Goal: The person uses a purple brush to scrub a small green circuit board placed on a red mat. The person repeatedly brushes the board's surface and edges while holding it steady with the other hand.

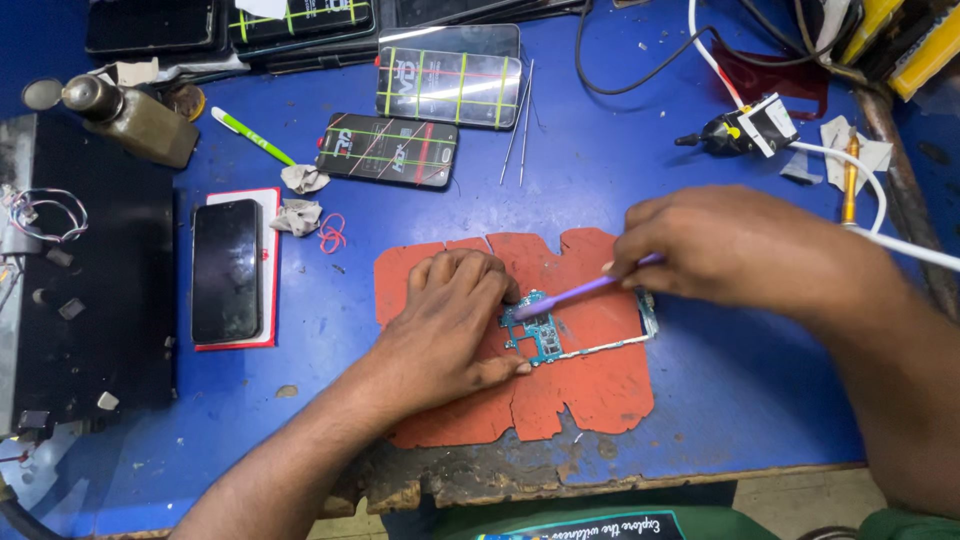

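left hand (450, 320) fingers pressed flat on circuit board (545, 330), pinning it to orange mat (590, 390) | right hand (730, 245) fingers pinched on purple tool (575, 293), tip on board | dark phone (226, 270) well left of fingers | tweezers (518, 125), packaged phones (388, 150) beyond on blue worktop (740, 390)

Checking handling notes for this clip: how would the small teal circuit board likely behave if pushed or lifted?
The circuit board looks thin and flat, so probably light and apt to slide; the left hand pins it on the orange mat. Its narrow frame strip seems fragile. The right hand works it with a purple tool.
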